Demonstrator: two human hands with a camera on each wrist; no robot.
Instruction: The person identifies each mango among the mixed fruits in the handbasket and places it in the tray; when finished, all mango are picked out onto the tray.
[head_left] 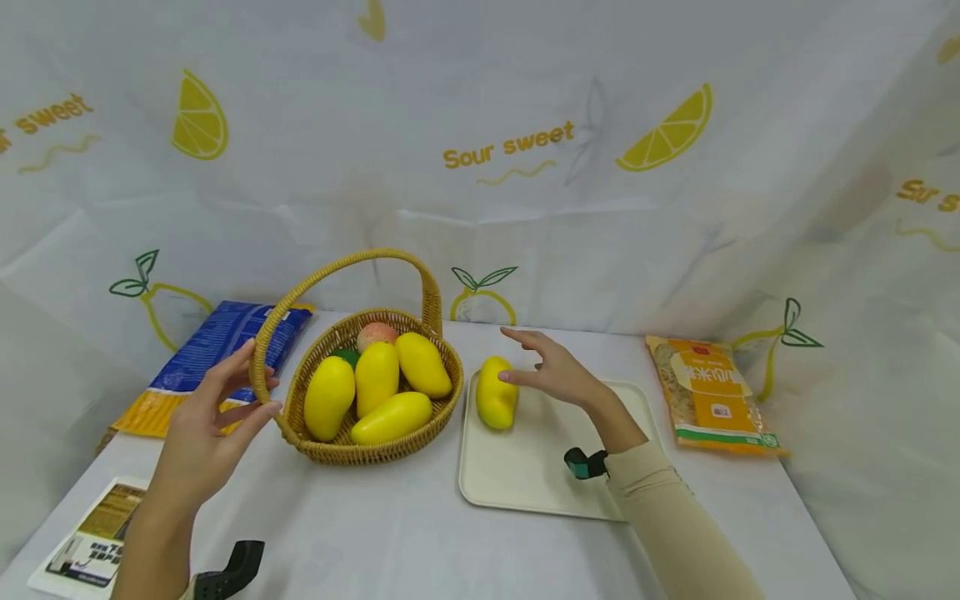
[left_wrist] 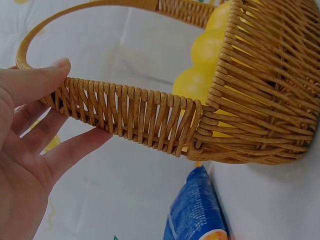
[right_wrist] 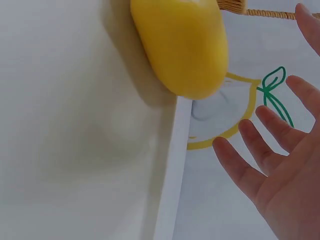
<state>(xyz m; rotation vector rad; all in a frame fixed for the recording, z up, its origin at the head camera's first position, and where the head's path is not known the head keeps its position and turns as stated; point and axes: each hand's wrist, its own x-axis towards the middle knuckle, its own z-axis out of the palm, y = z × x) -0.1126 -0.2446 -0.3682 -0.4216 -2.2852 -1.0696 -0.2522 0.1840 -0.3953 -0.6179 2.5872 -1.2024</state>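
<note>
My left hand (head_left: 204, 437) pinches the side of the handle of a wicker basket (head_left: 352, 454), thumb on one face and fingers on the other; the left wrist view shows this grip on the woven handle (left_wrist: 135, 115). Inside the basket lie several yellow mangoes (head_left: 377, 379), a pinkish peach (head_left: 377, 335) and a mostly hidden green thing (head_left: 347, 357). Another mango (head_left: 496, 400) lies at the left side of a cream tray (head_left: 547, 479). My right hand (head_left: 558, 372) hovers beside that mango with fingers spread, holding nothing; the right wrist view shows its fingertips apart from the fruit.
Behind my left hand lies a blue and orange bag (head_left: 217, 346). A white-framed printed card or device (head_left: 93, 533) is at the front left. Right of the tray is an orange packet (head_left: 711, 392). A lemon-printed curtain (head_left: 480, 225) hangs behind the table.
</note>
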